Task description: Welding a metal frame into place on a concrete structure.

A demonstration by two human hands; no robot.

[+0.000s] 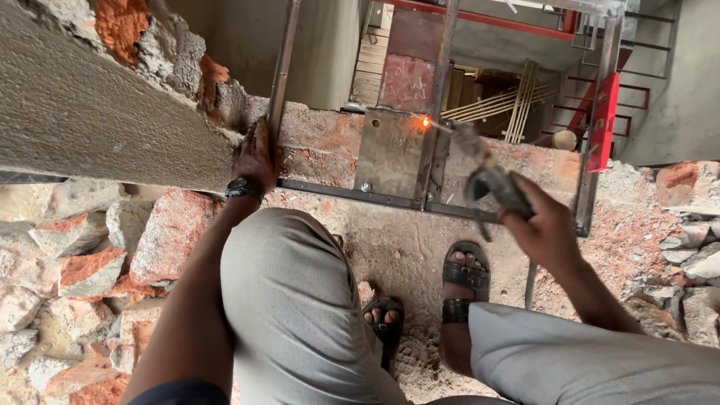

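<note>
Head view, looking down past both knees in grey trousers.

Left hand (255,157): fingers wrapped and pressed together around a thin upright steel bar (281,71) of a grey metal frame; the grip sits low on the bar, where it meets the broken edge of a brick-and-plaster wall (90,112). A dark wristwatch (241,187) sits on this wrist.

Right hand (544,229): fingers closed around the handle of a dark, worn welding electrode holder (491,184). A thin welding rod (442,126) runs from the holder up and to the left; its tip touches a vertical steel upright (442,75) beside a flat grey steel plate with bolt holes (388,154), and a small orange glowing spot (425,121) shows at the contact point.

The plate stands on a dark horizontal steel bottom rail (352,193) that runs along the edge of the floor slab. Right of it, a second upright carries a red-painted steel piece (604,120).

Both feet wear black sandals (465,281), planted on dusty concrete just behind the rail. Broken red bricks and rubble (82,262) lie to the left; more rubble to the right. Beyond the frame, a lower level with wooden strips is visible.
</note>
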